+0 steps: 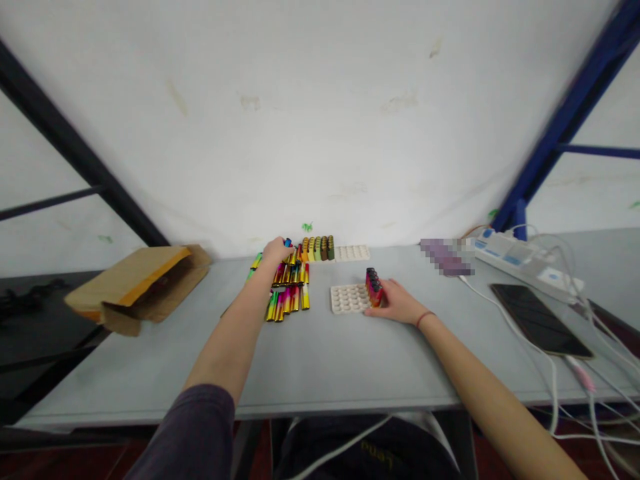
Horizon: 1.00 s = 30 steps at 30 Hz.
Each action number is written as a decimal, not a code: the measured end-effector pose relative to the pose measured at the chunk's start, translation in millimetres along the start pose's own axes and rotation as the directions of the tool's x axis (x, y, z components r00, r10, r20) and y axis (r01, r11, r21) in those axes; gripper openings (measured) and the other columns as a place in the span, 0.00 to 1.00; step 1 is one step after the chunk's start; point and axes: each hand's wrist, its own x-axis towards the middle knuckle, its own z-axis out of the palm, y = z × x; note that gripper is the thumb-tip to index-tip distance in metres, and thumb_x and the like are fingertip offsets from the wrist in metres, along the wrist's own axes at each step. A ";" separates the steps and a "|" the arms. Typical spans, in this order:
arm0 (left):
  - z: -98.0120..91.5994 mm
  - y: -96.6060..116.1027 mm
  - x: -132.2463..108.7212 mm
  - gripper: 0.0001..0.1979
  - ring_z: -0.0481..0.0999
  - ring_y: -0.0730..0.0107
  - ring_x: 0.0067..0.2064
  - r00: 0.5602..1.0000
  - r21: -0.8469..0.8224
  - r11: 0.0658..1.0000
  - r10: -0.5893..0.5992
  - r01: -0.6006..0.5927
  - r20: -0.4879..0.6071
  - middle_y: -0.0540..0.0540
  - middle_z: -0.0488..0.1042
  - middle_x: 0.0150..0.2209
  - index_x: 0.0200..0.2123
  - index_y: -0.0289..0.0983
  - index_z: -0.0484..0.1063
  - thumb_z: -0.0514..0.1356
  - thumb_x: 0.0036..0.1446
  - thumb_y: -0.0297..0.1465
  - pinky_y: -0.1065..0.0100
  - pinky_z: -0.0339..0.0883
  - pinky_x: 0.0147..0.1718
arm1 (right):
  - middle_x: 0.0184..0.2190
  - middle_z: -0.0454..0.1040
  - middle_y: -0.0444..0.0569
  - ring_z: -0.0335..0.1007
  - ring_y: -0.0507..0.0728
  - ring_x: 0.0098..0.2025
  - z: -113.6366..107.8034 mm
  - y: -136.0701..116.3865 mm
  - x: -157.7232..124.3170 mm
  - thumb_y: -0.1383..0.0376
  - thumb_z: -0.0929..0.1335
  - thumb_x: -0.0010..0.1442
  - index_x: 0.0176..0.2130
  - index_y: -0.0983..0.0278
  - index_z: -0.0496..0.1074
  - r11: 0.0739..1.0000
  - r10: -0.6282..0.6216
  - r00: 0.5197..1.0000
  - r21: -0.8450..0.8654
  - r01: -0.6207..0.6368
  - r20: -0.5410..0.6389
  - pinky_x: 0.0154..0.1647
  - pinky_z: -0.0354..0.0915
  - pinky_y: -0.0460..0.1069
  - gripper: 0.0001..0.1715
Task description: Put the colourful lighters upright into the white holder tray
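Note:
My left hand [278,251] reaches over a pile of shiny multicoloured tubes [290,300]; its fingers are closed at a blue-topped tube [288,243] at the pile's back. My right hand [393,301] rests at the right end of a white tray with round holes [347,300], its fingers around a row of red tubes with dark tops [373,288] standing upright there. Behind the pile, several yellow to dark green tubes [318,249] stand upright in rows. Right of them lies a second white tray [354,253] with bare holes.
An open cardboard box [135,280] lies at the left of the grey table [320,373]. At the right are a dark phone [540,320], a power strip [530,267], white cables and a blurred purple item [445,257]. A white wall stands behind.

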 end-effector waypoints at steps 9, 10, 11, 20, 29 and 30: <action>7.0 -18.9 -1.3 0.26 0.75 0.51 0.56 0.997 0.044 0.999 0.033 -0.030 -0.064 0.32 0.75 0.54 0.59 0.32 0.66 0.58 0.60 0.39 0.62 0.67 0.50 | 0.38 0.76 0.50 0.70 0.60 0.39 0.3 0.0 0.4 0.47 0.75 0.50 0.43 0.63 0.71 1.000 0.004 1.000 -0.003 -0.004 0.013 0.46 0.63 0.55 0.29; 7.9 -19.4 -1.0 0.26 0.75 0.52 0.56 0.997 0.052 0.997 0.052 -0.049 -0.064 0.33 0.75 0.55 0.59 0.32 0.66 0.56 0.61 0.39 0.63 0.67 0.51 | 0.38 0.76 0.50 0.70 0.60 0.39 -0.1 -0.5 0.4 0.47 0.75 0.50 0.43 0.63 0.71 1.000 0.006 1.000 -0.005 -0.006 0.015 0.46 0.63 0.55 0.29; 8.8 -19.9 -1.0 0.24 0.74 0.53 0.56 0.996 0.064 0.996 0.067 -0.063 -0.061 0.33 0.75 0.55 0.58 0.32 0.67 0.54 0.62 0.38 0.63 0.66 0.52 | 0.38 0.76 0.50 0.70 0.61 0.39 -0.6 -1.1 0.4 0.47 0.75 0.50 0.43 0.63 0.71 1.000 0.009 1.000 -0.006 -0.009 0.018 0.45 0.63 0.55 0.29; 26.5 -34.4 -16.1 0.24 0.62 0.58 0.67 0.923 0.022 0.923 0.385 -0.385 -0.001 0.42 0.66 0.65 0.61 0.38 0.68 0.44 0.67 0.35 0.59 0.53 0.65 | 0.36 0.76 0.50 0.70 0.60 0.38 -2.1 -2.7 0.3 0.47 0.75 0.50 0.40 0.63 0.70 1.000 0.008 1.000 -0.001 -0.008 0.008 0.43 0.64 0.54 0.26; 32.3 -7.0 -42.3 0.27 0.49 0.48 0.72 0.885 -0.079 0.891 0.429 -0.448 -0.184 0.35 0.56 0.70 0.65 0.36 0.63 0.49 0.66 0.40 0.42 0.42 0.68 | 0.37 0.76 0.50 0.70 0.60 0.38 -1.4 -1.9 0.7 0.48 0.75 0.51 0.40 0.63 0.70 1.000 0.009 1.000 -0.016 -0.008 0.012 0.44 0.63 0.54 0.26; 34.7 4.5 -52.1 0.28 0.52 0.52 0.71 0.827 -0.134 0.821 0.525 -0.554 -0.202 0.34 0.58 0.69 0.65 0.34 0.62 0.50 0.66 0.41 0.47 0.43 0.68 | 0.37 0.76 0.50 0.71 0.61 0.38 -1.8 -2.1 0.7 0.48 0.75 0.51 0.41 0.63 0.70 1.000 0.008 1.000 -0.014 -0.008 0.017 0.44 0.64 0.55 0.26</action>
